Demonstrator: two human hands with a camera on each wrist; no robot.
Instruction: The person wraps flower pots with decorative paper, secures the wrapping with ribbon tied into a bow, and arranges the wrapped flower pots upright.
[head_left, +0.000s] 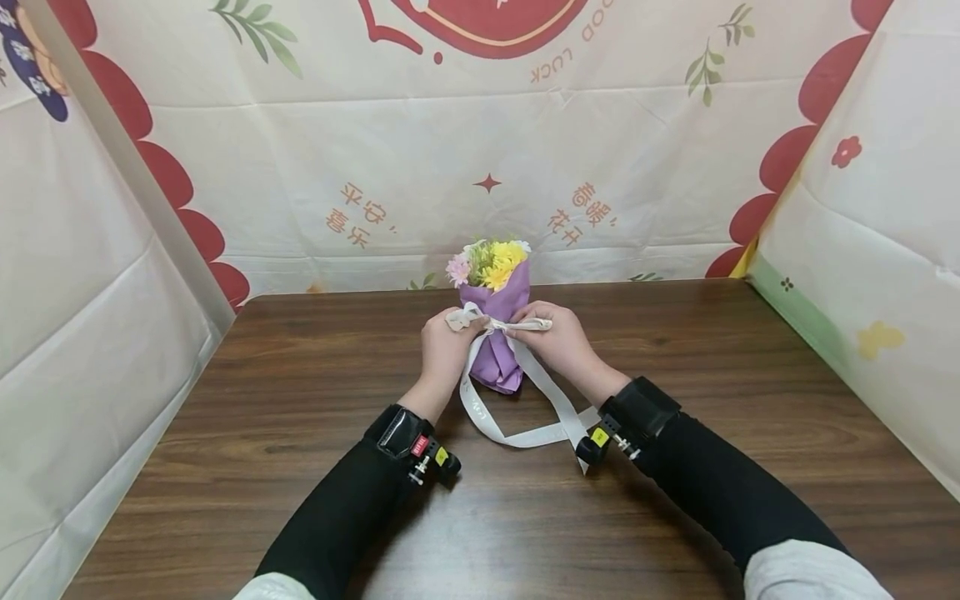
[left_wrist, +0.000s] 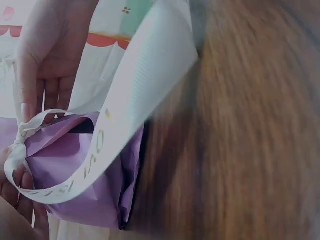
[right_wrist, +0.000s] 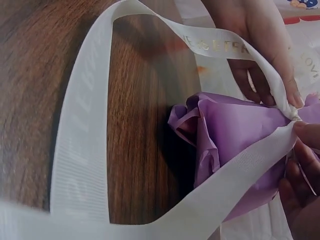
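Observation:
A small bouquet (head_left: 495,358) in purple wrapping paper stands near the back of the table, with pink, yellow and white flowers (head_left: 498,262) at its top. White ribbon (head_left: 551,396) with printed gold letters circles its waist and gathers in a knot (right_wrist: 295,116) at the front. At the left of the knot, my left hand (head_left: 445,346) pinches the ribbon between thumb and fingers. Opposite it, my right hand (head_left: 566,342) pinches another part of the ribbon, drawn out sideways. Below, the long ribbon tails (left_wrist: 145,65) loop down over the wood.
The brown wooden table (head_left: 300,433) ends at a printed white cloth backdrop (head_left: 300,167), right behind the flowers. White cloth panels (head_left: 862,275) flank it on both sides. The ribbon's loose end lies by the right wrist camera (head_left: 594,446).

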